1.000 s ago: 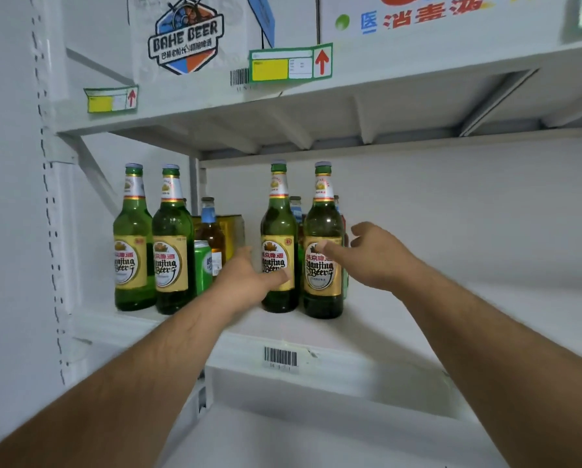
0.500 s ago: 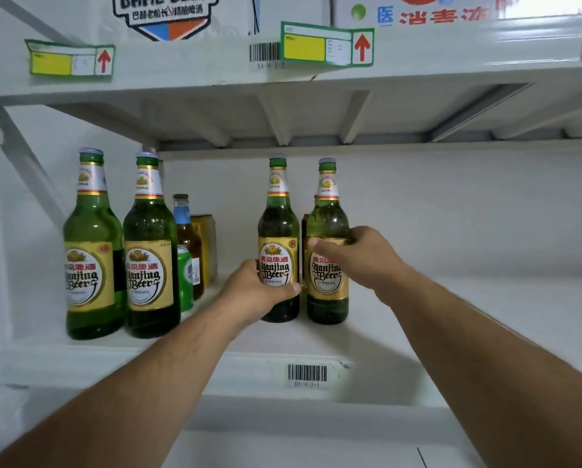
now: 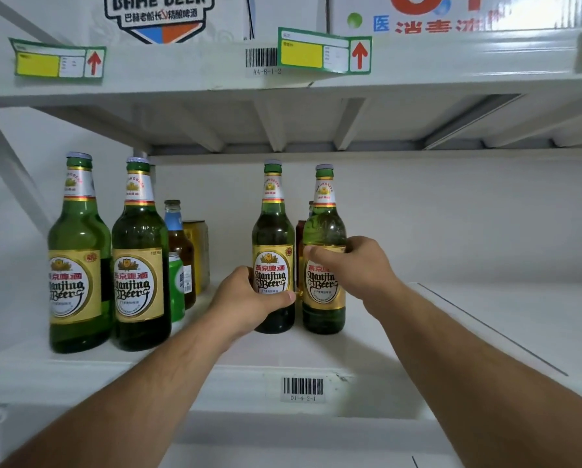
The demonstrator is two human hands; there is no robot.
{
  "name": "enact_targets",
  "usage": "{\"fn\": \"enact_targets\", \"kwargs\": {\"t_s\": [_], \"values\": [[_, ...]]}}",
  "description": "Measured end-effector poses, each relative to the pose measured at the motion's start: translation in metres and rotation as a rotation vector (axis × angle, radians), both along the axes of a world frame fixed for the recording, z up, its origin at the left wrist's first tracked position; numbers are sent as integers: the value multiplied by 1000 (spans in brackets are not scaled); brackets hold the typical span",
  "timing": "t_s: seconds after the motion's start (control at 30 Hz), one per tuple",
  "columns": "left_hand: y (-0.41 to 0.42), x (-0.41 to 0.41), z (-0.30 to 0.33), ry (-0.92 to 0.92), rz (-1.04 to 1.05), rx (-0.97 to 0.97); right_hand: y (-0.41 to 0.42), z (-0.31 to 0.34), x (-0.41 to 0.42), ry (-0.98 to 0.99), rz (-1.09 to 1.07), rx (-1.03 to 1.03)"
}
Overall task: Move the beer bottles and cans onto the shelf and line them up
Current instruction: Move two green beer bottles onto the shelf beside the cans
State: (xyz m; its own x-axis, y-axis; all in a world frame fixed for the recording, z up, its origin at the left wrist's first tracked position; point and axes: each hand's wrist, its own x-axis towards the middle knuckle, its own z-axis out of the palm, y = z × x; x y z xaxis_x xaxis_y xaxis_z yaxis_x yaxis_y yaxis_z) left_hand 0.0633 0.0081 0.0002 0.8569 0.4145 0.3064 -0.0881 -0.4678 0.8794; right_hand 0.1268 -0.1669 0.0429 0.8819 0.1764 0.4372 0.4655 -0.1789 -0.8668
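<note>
Two green Yanjing beer bottles stand side by side on the white shelf (image 3: 401, 336). My left hand (image 3: 245, 300) grips the left bottle (image 3: 273, 231) low on its gold label. My right hand (image 3: 357, 265) grips the right bottle (image 3: 324, 228) at the label's top. Two more green bottles stand at the shelf's front left, the outer one (image 3: 76, 251) and the inner one (image 3: 140, 255). Behind them are a brown bottle with a blue neck label (image 3: 178, 238), a green can (image 3: 176, 285) and a yellow can (image 3: 198, 251). Something dark red shows between the two held bottles.
The shelf's right half stretches bare to the right. An upper shelf (image 3: 451, 72) hangs close above the bottle caps, carrying cartons and yellow price tags (image 3: 323, 52). A diagonal brace (image 3: 9, 170) runs down the left side. A barcode sticker (image 3: 303, 388) marks the front lip.
Both hands went from reaching with loose fingers to closing round the two middle bottles. The camera has moved closer and to the right; the bottles still stand on the shelf.
</note>
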Motion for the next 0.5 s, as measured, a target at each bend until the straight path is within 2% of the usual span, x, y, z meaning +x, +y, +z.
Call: {"fn": "enact_targets", "kwargs": {"t_s": [0.17, 0.5], "values": [[0, -4, -2, -18, -13, 3, -2, -4, 3, -2, -36, 63], [-33, -29, 8, -102, -192, -52, -49, 11, -34, -52, -88, 225]]}}
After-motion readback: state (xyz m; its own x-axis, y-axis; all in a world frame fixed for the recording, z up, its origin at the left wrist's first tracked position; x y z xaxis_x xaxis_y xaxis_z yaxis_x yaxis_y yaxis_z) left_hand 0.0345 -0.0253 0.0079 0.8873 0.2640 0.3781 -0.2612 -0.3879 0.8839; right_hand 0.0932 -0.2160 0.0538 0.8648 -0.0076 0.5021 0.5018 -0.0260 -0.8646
